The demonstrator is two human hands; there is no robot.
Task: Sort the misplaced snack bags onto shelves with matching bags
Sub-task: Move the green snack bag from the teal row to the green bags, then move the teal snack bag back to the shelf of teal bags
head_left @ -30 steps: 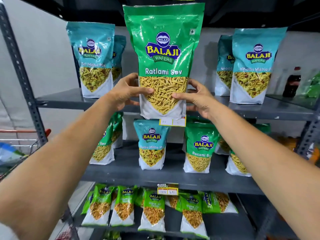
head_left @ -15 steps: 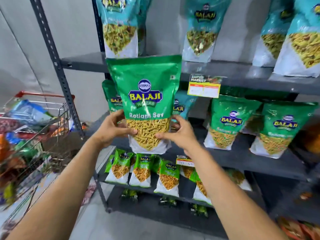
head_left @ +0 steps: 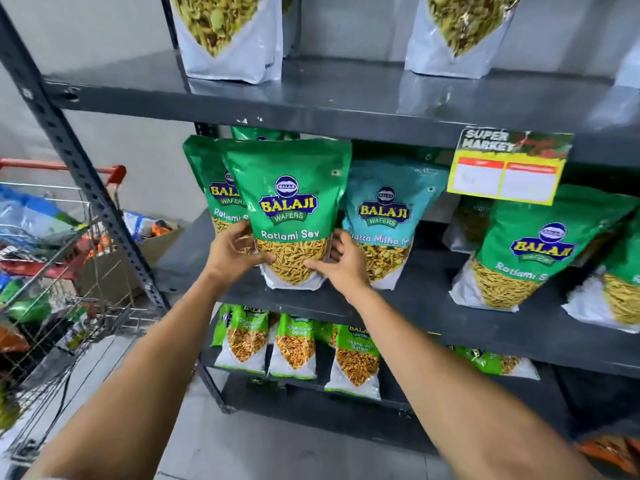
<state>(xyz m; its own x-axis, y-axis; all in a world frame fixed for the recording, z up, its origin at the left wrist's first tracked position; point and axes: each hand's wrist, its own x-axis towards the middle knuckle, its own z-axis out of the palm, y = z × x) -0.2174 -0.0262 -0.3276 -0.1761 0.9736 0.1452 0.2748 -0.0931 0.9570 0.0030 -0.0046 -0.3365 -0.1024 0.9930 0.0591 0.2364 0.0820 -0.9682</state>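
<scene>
Both hands grasp one green bag low on its sides — left hand at nine o'clock, right hand at three — so it stands upright on the middle shelf, in front of a matching green bag; a teal bag just beside it at three o'clock looks misplaced.

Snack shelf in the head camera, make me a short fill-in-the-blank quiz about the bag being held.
1. Both hands, left hand and right hand, hold a green bag labelled Ratlami ____.
2. The bag just right of it, the blue bag, is coloured ____.
3. At far left stands a shopping ____ with a red handle.

Missing words: Sev; blue; cart
</scene>
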